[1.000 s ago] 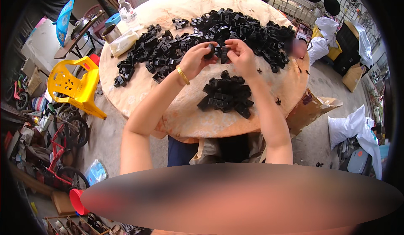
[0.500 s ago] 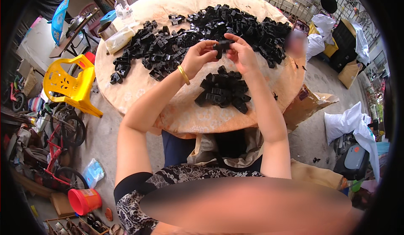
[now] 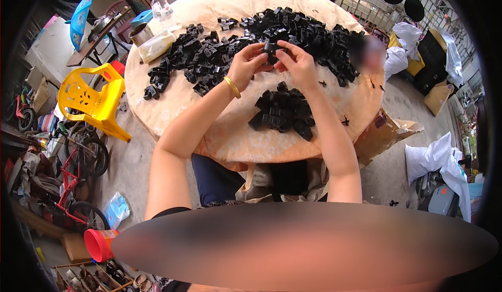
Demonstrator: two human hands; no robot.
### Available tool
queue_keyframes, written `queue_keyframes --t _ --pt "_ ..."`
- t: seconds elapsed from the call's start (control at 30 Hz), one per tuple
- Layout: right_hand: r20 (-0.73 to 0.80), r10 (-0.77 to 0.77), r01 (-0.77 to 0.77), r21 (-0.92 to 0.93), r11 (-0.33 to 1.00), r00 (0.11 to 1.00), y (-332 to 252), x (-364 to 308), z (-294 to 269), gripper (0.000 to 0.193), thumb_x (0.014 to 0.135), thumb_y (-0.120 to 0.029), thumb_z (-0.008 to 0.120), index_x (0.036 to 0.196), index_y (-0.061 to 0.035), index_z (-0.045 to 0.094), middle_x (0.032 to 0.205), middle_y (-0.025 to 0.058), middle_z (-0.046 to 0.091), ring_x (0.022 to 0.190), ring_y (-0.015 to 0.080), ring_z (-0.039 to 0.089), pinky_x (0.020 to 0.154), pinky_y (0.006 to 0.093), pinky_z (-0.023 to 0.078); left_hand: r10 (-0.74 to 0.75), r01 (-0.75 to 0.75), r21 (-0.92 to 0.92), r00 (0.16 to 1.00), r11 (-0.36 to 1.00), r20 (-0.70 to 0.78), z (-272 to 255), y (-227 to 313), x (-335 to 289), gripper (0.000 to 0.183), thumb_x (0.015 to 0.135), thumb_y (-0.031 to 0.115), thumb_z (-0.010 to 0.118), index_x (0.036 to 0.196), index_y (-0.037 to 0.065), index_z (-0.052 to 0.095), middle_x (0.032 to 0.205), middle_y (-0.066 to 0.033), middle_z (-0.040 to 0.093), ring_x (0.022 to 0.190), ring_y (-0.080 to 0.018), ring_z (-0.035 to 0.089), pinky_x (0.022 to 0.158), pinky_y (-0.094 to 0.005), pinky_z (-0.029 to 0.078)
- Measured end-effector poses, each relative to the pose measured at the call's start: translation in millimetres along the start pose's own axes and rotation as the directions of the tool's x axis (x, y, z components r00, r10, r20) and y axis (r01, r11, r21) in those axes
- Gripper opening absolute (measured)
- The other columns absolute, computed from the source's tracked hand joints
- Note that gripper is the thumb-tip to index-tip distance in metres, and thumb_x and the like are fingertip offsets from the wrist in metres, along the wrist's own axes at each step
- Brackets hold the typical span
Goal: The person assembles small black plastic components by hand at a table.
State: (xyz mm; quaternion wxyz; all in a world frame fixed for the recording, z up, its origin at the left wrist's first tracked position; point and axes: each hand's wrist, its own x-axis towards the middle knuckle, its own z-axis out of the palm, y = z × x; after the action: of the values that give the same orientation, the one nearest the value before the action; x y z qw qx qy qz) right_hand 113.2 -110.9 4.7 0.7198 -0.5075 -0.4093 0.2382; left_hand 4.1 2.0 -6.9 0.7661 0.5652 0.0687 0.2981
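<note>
Between the fingertips of both hands is a small black plastic part [image 3: 270,48], held above the round table. My left hand [image 3: 247,67], with a gold bangle at the wrist, grips its left side. My right hand [image 3: 298,66] pinches it from the right, and the fingers hide much of its shape. Behind my hands spreads a wide heap of similar black plastic parts [image 3: 209,51]. A smaller pile of black parts [image 3: 282,111] lies nearer me, between my forearms.
The table [image 3: 172,109] has a pale orange cloth. A clear bottle [image 3: 159,2], a metal cup [image 3: 140,33] and a white packet [image 3: 157,46] stand at its far left edge. A yellow chair [image 3: 94,101] is to the left. White sacks [image 3: 431,156] sit at the right.
The black part has turned between my fingers, and my fingertips have drawn closer around it. The whole view has shifted slightly, with the table now a little further right.
</note>
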Motion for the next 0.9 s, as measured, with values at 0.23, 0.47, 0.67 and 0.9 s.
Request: queue_keyframes --t 0.23,0.47,0.67,0.9 --pt "0.103 -0.406 0.393 -0.546 0.740 0.908 11 -1 2 0.031 0.079 -0.023 0.062 0.095 0.0026 0.058 0.078 0.0121 0.056 0.066 0.0185 0.057 0.054 0.0271 0.046 -0.019 0.019 -0.032 1.000 0.999 0.009 -5 5 4 0.029 0.084 0.004 0.052 0.113 0.001 0.049 0.099 -0.0092 0.057 0.087 -0.0165 0.058 0.076 -0.0299 0.053" --pt "0.023 -0.251 0.238 -0.410 0.880 0.968 9 -3 2 0.030 0.080 -0.023 0.061 0.093 0.0034 0.058 0.078 0.0119 0.058 0.061 0.0180 0.058 0.054 0.0268 0.046 0.005 -0.005 0.093 1.000 0.996 0.002 -5 5 2 0.029 0.084 0.003 0.052 0.112 0.001 0.048 0.099 -0.0083 0.057 0.089 -0.0168 0.057 0.077 -0.0315 0.052" --pt "0.093 -0.384 0.372 -0.531 0.761 0.919 10 0 -12 0.029 0.081 -0.023 0.061 0.093 0.0031 0.059 0.074 0.0086 0.058 0.057 0.0130 0.056 0.050 0.0239 0.044 -0.011 0.009 0.103 1.000 0.995 0.019 3 2 -1 0.029 0.084 0.003 0.051 0.112 -0.001 0.047 0.099 -0.0098 0.057 0.086 -0.0173 0.058 0.076 -0.0313 0.052" --pt "0.142 -0.204 0.247 -0.441 0.863 0.969 -3 -4 -11 0.029 0.079 -0.023 0.062 0.091 0.0033 0.059 0.073 0.0122 0.057 0.061 0.0206 0.057 0.054 0.0273 0.045 -0.039 0.034 0.089 0.998 0.995 0.050 0 8 -1 0.028 0.084 0.002 0.050 0.111 -0.002 0.047 0.097 -0.0105 0.057 0.085 -0.0175 0.059 0.076 -0.0310 0.052"
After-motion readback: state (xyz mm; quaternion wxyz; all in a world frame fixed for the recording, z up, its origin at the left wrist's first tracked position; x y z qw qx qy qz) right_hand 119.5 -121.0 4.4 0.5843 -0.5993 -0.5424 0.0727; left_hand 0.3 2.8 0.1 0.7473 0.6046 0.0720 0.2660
